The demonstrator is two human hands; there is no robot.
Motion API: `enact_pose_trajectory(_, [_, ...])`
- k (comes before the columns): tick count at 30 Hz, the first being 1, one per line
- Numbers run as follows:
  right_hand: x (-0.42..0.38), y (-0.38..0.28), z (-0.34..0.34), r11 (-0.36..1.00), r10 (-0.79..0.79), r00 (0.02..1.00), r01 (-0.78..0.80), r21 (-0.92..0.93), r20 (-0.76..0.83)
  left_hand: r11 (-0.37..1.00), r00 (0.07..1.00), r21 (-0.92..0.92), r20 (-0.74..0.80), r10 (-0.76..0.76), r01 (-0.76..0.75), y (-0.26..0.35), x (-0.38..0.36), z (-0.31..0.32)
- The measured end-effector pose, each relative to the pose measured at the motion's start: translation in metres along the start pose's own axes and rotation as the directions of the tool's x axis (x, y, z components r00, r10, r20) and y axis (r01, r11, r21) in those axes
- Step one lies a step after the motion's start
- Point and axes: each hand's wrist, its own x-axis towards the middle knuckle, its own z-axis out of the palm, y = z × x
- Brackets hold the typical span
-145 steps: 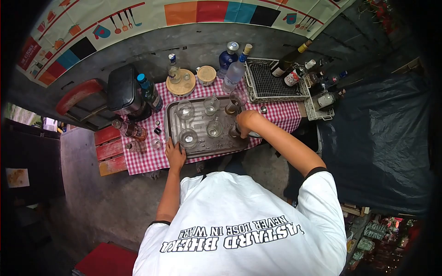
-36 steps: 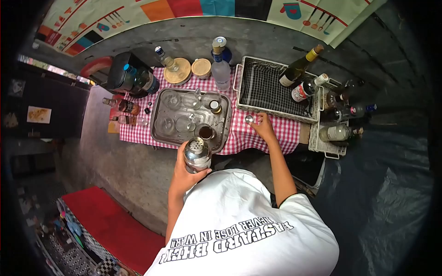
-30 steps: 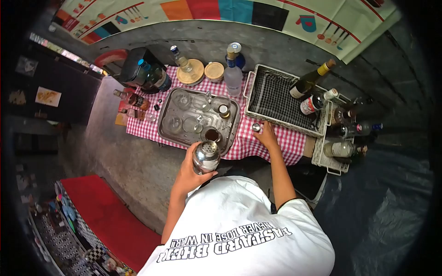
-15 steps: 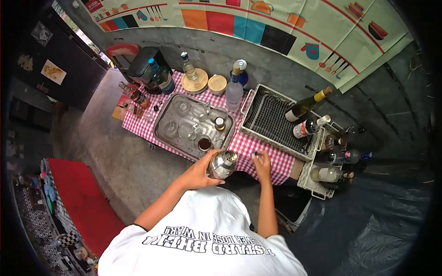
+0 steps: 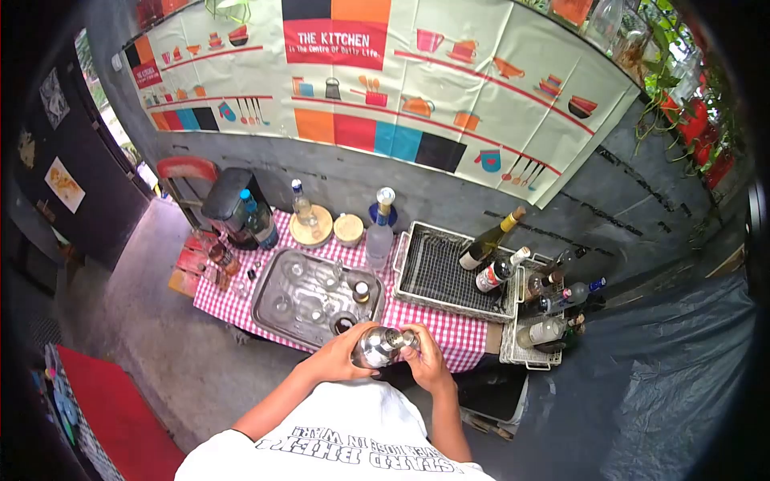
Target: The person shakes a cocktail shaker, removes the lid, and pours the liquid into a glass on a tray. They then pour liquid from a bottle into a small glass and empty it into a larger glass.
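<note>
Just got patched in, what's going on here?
A person's left hand grips a tilted, silver metal shaker, while the right hand holds a small silver cap at its top; whether it is seated, I can't tell. Beyond them, a grey metal tray of clear glasses, one with something dark inside, sits on a pink-and-white checked tablecloth.

A kitchen poster (image 5: 361,80) hangs on the grey wall (image 5: 321,172), a red chair (image 5: 187,167) below its left end, a dark sheet (image 5: 642,393) farther right.
</note>
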Motion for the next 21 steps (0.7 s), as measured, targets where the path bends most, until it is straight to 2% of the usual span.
enact_pose_trajectory(1, [0.008,-0.012,0.004,1.000,0.003,1.000,-0.003,-0.031,0.009,1.000,1.000,0.011,0.000,0.018,-0.018,-0.001,0.000,-0.009])
enact_pose_trajectory(3, [0.020,-0.032,0.017,0.998,-0.008,1.000,0.008,-0.065,0.002,0.978,0.992,0.176,-0.028,0.122,-0.115,-0.006,-0.002,-0.026])
enact_pose_trajectory(4, [0.025,-0.041,0.024,0.988,-0.067,0.997,0.070,-0.136,0.031,0.966,0.984,0.190,0.002,0.178,-0.175,-0.002,-0.003,-0.037])
enact_pose_trajectory(6, [0.034,-0.047,0.044,0.962,-0.161,0.984,0.174,-0.212,0.074,0.973,0.992,0.195,0.002,0.126,-0.124,-0.008,-0.009,-0.049])
enact_pose_trajectory(13, [0.057,-0.058,0.114,0.859,-0.205,0.967,0.251,-0.447,0.149,0.971,0.999,0.238,0.006,0.033,-0.033,-0.028,-0.042,-0.099])
enact_pose_trajectory(15, [0.063,-0.060,0.132,0.887,-0.158,0.975,0.210,-0.412,0.158,0.974,0.999,0.221,0.004,0.048,-0.047,-0.039,-0.053,-0.114])
enact_pose_trajectory(19, [0.074,-0.061,0.165,0.869,-0.123,0.962,0.223,-0.442,0.244,0.973,0.999,0.229,-0.023,-0.027,0.031,-0.051,-0.079,-0.141])
enact_pose_trajectory(21, [0.080,-0.056,0.184,0.864,-0.196,0.946,0.292,-0.409,0.259,0.965,0.994,0.260,-0.091,0.057,-0.032,-0.060,-0.093,-0.154])
